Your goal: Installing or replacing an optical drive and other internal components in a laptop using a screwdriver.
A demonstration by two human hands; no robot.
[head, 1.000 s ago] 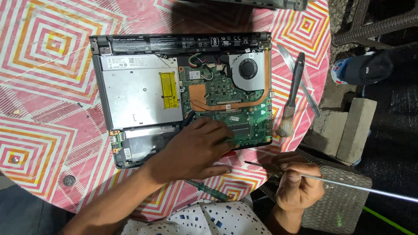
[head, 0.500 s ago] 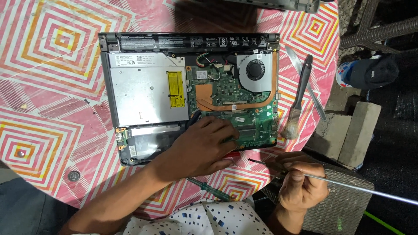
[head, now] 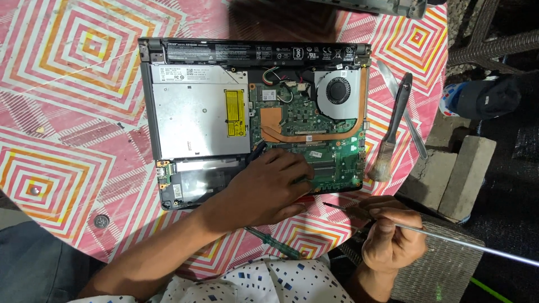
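On open laptop (head: 224, 118): left hand (head: 269, 191) flat, grip empty; right hand (head: 390, 235) grip closed around metal rod (head: 449, 238).

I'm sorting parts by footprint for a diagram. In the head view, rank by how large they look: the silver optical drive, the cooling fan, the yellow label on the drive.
1. Silver optical drive, clearly largest.
2. Cooling fan.
3. Yellow label, narrowest, though nearly as tall as the fan.
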